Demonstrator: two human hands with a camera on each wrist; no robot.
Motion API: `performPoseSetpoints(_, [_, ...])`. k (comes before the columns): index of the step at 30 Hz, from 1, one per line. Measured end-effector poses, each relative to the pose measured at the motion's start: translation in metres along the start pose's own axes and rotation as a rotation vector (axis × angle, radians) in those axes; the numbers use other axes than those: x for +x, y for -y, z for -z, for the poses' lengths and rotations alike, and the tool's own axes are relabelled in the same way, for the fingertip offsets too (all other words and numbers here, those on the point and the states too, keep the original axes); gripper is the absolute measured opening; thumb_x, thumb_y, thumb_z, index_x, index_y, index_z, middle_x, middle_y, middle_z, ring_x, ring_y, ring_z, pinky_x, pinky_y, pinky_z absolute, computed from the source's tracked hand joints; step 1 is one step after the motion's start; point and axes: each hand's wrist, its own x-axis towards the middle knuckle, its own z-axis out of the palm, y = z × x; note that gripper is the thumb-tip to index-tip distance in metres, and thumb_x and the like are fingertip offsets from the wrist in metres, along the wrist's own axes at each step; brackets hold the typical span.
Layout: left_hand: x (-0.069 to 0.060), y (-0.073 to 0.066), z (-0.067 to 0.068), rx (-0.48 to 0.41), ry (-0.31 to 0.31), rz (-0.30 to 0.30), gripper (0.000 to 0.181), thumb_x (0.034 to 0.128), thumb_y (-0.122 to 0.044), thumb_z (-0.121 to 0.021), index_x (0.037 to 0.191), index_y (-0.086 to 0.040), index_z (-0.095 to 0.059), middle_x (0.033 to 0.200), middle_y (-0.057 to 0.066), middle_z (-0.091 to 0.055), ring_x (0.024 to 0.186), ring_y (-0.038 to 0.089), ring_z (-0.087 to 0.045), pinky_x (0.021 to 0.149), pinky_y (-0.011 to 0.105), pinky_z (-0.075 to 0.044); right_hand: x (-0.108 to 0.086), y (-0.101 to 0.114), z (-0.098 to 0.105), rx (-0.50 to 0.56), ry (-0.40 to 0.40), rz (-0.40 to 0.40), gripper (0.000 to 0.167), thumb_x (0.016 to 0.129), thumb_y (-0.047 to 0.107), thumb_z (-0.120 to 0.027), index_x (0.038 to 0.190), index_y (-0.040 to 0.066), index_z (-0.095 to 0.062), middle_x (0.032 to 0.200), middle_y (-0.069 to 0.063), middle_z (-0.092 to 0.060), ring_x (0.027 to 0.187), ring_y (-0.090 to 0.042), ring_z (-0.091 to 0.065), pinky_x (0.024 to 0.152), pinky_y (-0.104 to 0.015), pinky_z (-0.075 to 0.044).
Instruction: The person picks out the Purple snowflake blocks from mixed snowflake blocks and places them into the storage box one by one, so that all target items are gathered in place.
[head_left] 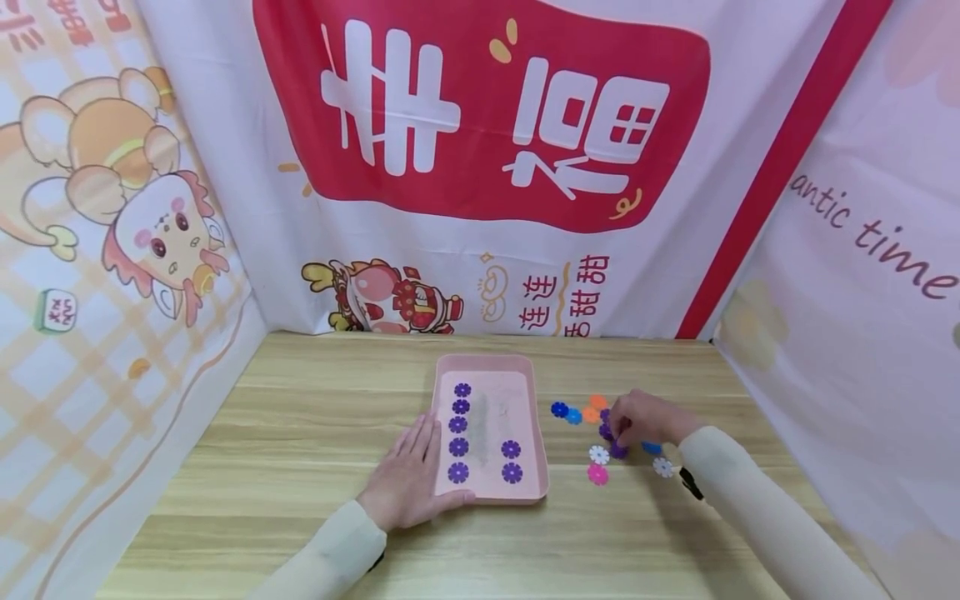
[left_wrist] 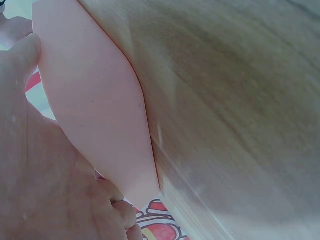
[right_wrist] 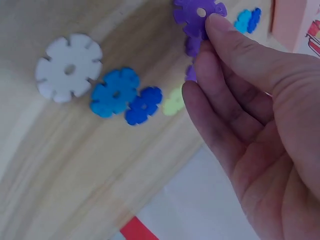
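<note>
My right hand [head_left: 645, 419] pinches a purple snowflake disc [right_wrist: 192, 11] between thumb and fingertips, to the right of the tray. Other purple discs show partly behind those fingers in the right wrist view. Along the left edge of the pink tray [head_left: 542, 467] rests my left hand [head_left: 405, 479], its fingers straight and its thumb at the near edge. Inside the tray lie several purple discs in a left column, with a purple disc [head_left: 511, 449] and another purple disc [head_left: 512, 473] at the lower right. In the left wrist view the hand touches the tray wall [left_wrist: 100, 90].
Around the right hand lie loose discs: dark blue [head_left: 559, 409], light blue [head_left: 573, 416], orange [head_left: 591, 415], white [head_left: 598, 454] and pink [head_left: 597, 474]. A pale green disc [right_wrist: 174, 101] lies close to the fingers. Printed cloth walls [head_left: 480, 233] border the wooden table [head_left: 315, 392].
</note>
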Motion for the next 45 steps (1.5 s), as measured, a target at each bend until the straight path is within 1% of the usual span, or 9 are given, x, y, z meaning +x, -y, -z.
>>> performPoseSetpoints(3, [0.001, 0.000, 0.001, 0.002, -0.002, -0.004, 0.120, 0.0879, -0.085, -0.051, 0.164, 0.002, -0.019, 0.174, 0.024, -0.013, 0.163, 0.041, -0.016, 0.134, 0.055, -0.022, -0.002, 0.003, 0.010, -0.011, -0.016, 0.000, 0.016, 0.092, 0.005, -0.075, 0.081, 0.017, -0.075, 0.083, 0.005, -0.069, 0.074, -0.008, -0.057, 0.068, -0.022, -0.053])
performPoseSetpoints(8, [0.002, 0.000, 0.004, 0.012, -0.008, -0.003, 0.119, 0.0882, -0.085, -0.051, 0.164, 0.002, -0.020, 0.174, 0.024, -0.013, 0.163, 0.041, -0.017, 0.133, 0.055, -0.022, 0.004, 0.013, 0.025, -0.025, -0.017, 0.051, 0.017, 0.095, 0.004, -0.070, 0.082, 0.013, -0.075, 0.076, 0.002, -0.068, 0.067, -0.008, -0.054, 0.065, -0.022, -0.050])
performPoseSetpoints(14, [0.004, 0.001, 0.003, 0.014, -0.007, -0.005, 0.121, 0.0872, -0.087, -0.049, 0.165, 0.001, -0.019, 0.174, 0.023, -0.012, 0.163, 0.041, -0.016, 0.134, 0.055, -0.022, 0.018, 0.029, 0.038, -0.056, -0.030, 0.103, 0.014, 0.097, 0.009, -0.071, 0.086, 0.014, -0.077, 0.077, 0.001, -0.071, 0.066, -0.006, -0.055, 0.066, -0.021, -0.053])
performPoseSetpoints(20, [0.000, -0.001, 0.000, 0.011, -0.002, -0.007, 0.121, 0.0868, -0.087, -0.050, 0.164, 0.002, -0.021, 0.174, 0.023, -0.014, 0.163, 0.042, -0.018, 0.133, 0.055, -0.024, 0.035, 0.047, 0.042, -0.028, -0.046, 0.136, 0.016, 0.099, 0.009, -0.070, 0.086, 0.013, -0.078, 0.079, -0.001, -0.073, 0.065, -0.006, -0.056, 0.066, -0.020, -0.053])
performPoseSetpoints(29, [0.000, -0.001, -0.002, 0.014, -0.005, -0.005, 0.122, 0.0869, -0.087, -0.049, 0.164, 0.002, -0.020, 0.174, 0.023, -0.013, 0.163, 0.041, -0.017, 0.133, 0.055, -0.024, 0.061, 0.079, 0.057, -0.051, -0.088, 0.227, 0.023, 0.101, 0.007, -0.066, 0.078, 0.007, -0.073, 0.070, 0.000, -0.064, 0.060, -0.005, -0.049, 0.060, -0.019, -0.045])
performPoseSetpoints(34, [0.001, 0.000, -0.002, 0.015, -0.005, 0.002, 0.122, 0.0868, -0.087, -0.050, 0.164, 0.002, -0.020, 0.174, 0.024, -0.012, 0.163, 0.041, -0.017, 0.133, 0.055, -0.023, 0.077, 0.099, 0.058, -0.065, -0.089, 0.241, 0.025, 0.102, 0.012, -0.066, 0.078, 0.009, -0.073, 0.068, 0.002, -0.063, 0.059, -0.005, -0.050, 0.058, -0.019, -0.046])
performPoseSetpoints(37, [0.000, 0.000, -0.001, 0.013, 0.005, 0.007, 0.122, 0.0868, -0.087, -0.049, 0.164, 0.002, -0.020, 0.174, 0.023, -0.012, 0.163, 0.041, -0.016, 0.133, 0.055, -0.022, 0.086, 0.109, 0.055, -0.094, -0.098, 0.226, 0.022, 0.102, 0.015, -0.067, 0.081, 0.013, -0.075, 0.072, 0.006, -0.065, 0.063, -0.005, -0.054, 0.063, -0.020, -0.050])
performPoseSetpoints(42, [0.000, 0.001, 0.000, 0.015, 0.009, 0.008, 0.122, 0.0867, -0.088, -0.049, 0.165, 0.001, -0.019, 0.174, 0.023, -0.011, 0.163, 0.041, -0.016, 0.133, 0.055, -0.023, 0.100, 0.122, 0.045, -0.095, -0.114, 0.213, 0.016, 0.100, 0.014, -0.069, 0.088, 0.017, -0.078, 0.084, 0.003, -0.074, 0.074, -0.008, -0.064, 0.072, -0.023, -0.058])
performPoseSetpoints(45, [0.000, 0.001, -0.001, 0.028, 0.000, 0.001, 0.122, 0.0869, -0.088, -0.048, 0.164, 0.001, -0.019, 0.174, 0.024, -0.013, 0.163, 0.041, -0.017, 0.133, 0.054, -0.023, 0.109, 0.125, 0.036, -0.090, -0.111, 0.187, 0.014, 0.099, 0.013, -0.070, 0.092, 0.018, -0.080, 0.088, 0.003, -0.076, 0.078, -0.009, -0.068, 0.074, -0.022, -0.059])
